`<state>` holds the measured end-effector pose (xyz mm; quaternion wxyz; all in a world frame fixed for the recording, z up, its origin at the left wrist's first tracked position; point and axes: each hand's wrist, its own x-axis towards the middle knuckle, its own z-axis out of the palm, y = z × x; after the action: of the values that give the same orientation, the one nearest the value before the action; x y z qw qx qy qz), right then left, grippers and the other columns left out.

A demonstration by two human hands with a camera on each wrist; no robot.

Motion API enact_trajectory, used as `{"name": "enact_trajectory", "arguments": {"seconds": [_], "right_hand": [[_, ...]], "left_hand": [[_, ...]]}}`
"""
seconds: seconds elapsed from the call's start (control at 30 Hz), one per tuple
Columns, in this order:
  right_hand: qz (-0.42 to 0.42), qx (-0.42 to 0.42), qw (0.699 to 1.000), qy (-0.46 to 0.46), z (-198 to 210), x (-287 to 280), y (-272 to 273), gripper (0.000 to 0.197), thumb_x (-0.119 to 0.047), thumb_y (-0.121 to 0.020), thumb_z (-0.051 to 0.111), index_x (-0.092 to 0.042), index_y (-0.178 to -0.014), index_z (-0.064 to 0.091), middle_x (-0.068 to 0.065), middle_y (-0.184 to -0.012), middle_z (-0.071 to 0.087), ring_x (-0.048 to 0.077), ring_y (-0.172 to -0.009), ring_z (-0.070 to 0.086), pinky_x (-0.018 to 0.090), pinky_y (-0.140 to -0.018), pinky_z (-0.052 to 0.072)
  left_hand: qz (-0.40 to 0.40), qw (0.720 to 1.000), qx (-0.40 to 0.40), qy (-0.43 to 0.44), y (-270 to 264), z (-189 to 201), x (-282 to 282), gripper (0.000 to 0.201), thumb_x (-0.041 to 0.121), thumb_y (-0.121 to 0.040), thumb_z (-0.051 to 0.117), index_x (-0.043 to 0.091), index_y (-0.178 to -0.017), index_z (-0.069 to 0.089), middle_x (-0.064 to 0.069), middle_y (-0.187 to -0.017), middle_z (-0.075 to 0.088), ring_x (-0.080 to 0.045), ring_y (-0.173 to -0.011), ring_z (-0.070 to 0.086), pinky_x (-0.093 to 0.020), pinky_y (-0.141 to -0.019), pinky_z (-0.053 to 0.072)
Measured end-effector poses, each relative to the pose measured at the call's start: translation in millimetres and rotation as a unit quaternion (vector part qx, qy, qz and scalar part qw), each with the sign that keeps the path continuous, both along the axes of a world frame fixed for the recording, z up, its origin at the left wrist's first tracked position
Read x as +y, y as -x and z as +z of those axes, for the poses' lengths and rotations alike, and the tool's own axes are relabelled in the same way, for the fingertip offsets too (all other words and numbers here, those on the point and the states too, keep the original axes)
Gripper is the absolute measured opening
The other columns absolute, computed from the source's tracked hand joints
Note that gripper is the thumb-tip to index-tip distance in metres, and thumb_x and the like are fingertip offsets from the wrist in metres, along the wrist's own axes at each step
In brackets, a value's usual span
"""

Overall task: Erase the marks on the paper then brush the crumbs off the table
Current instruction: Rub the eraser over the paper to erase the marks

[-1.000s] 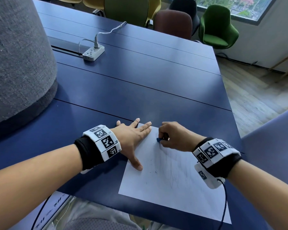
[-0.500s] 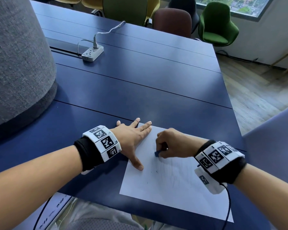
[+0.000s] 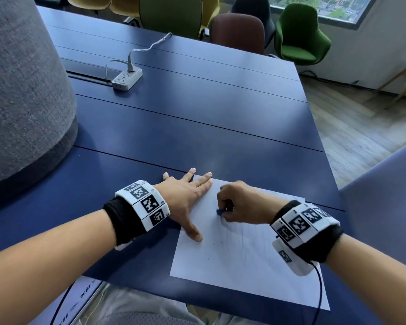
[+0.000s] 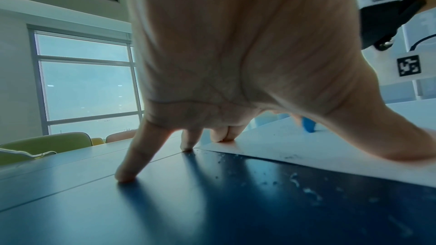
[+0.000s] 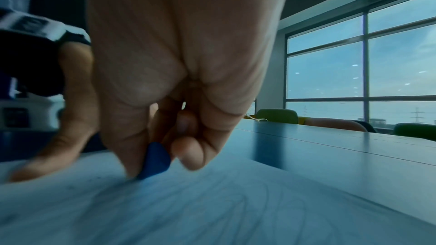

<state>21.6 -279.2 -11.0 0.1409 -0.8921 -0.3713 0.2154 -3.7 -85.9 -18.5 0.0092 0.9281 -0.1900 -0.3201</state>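
A white sheet of paper (image 3: 239,266) with faint pencil marks lies at the near edge of the dark blue table (image 3: 197,127). My left hand (image 3: 188,195) lies flat with spread fingers, pressing the paper's far left corner and edge down. My right hand (image 3: 237,205) pinches a small blue eraser (image 3: 219,211) and holds its tip against the paper's upper part. The eraser (image 5: 154,161) shows between thumb and fingers in the right wrist view. In the left wrist view, pale crumbs (image 4: 295,180) lie on the table beside the paper (image 4: 306,148), with the eraser (image 4: 308,125) behind.
A white power strip (image 3: 127,79) with its cable lies far back on the table. A large grey felt-covered cylinder (image 3: 21,90) stands at the left. Green, maroon and yellow chairs (image 3: 300,36) line the far edge. The table's right edge drops to a wooden floor.
My right hand with the eraser slid toward me, then back up the sheet, rubbing across its upper part. My left hand has stayed pressed on the paper's corner.
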Motion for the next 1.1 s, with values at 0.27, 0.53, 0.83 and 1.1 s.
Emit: {"name": "enact_trajectory", "arguments": {"seconds": [0.27, 0.53, 0.83, 1.1], "right_hand": [[0.017, 0.009, 1.000, -0.012, -1, -8, 16, 0.011, -0.015, -0.078, 0.068, -0.012, -0.071, 0.060, -0.008, -0.070, 0.050, 0.006, -0.059, 0.044, 0.019, -0.056, 0.035], [0.025, 0.014, 0.999, -0.022, 0, -8, 24, 0.013, -0.012, -0.076, 0.068, -0.013, -0.068, 0.057, -0.008, -0.069, 0.048, 0.005, -0.060, 0.043, 0.018, -0.055, 0.033], [0.030, 0.061, 0.997, -0.019, 0, -13, 34, 0.019, -0.011, -0.076, 0.069, -0.020, -0.066, 0.055, -0.006, -0.070, 0.051, 0.006, -0.058, 0.045, 0.016, -0.056, 0.035], [0.021, 0.085, 0.996, -0.016, 2, -16, 42, 0.009, -0.010, -0.074, 0.068, -0.012, -0.070, 0.061, 0.000, -0.077, 0.058, 0.008, -0.060, 0.046, 0.020, -0.058, 0.040]], "left_hand": [[-0.001, 1.000, 0.001, -0.002, -1, 0, 0, 0.143, 0.077, -0.058, 0.074, 0.024, -0.155, -0.018, 0.018, -0.158, -0.028, -0.022, -0.147, -0.024, -0.075, -0.106, 0.011], [-0.001, 1.000, 0.002, -0.003, 0, 0, 0, 0.143, 0.077, -0.058, 0.074, 0.025, -0.154, -0.018, 0.018, -0.158, -0.028, -0.021, -0.147, -0.024, -0.075, -0.106, 0.011], [0.000, 1.000, 0.005, -0.006, 0, 2, 0, 0.143, 0.076, -0.060, 0.074, 0.024, -0.154, -0.018, 0.018, -0.158, -0.028, -0.022, -0.147, -0.025, -0.076, -0.106, 0.010], [0.000, 1.000, 0.003, -0.011, 0, 2, -1, 0.142, 0.076, -0.060, 0.074, 0.024, -0.154, -0.019, 0.017, -0.158, -0.028, -0.021, -0.147, -0.024, -0.075, -0.106, 0.011]]}}
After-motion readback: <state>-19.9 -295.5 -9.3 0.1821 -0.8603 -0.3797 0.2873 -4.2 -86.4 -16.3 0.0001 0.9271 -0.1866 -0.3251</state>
